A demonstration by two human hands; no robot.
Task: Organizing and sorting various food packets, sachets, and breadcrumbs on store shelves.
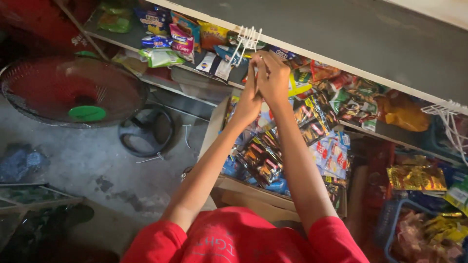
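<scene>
Red sleeves nearest; we raise left hand [248, 100] and right hand [273, 78] together under white wire hook [246, 39] at counter [370, 36] edge. Grip state: cannot tell. Snack packets [263, 158] hang below, more unhung.

Red fan [73, 92] w/ green hub on grey floor [97, 165], black ring base [146, 131] beside it; orange bag [402, 112] on shelf, gold packet [417, 178] at right.
</scene>
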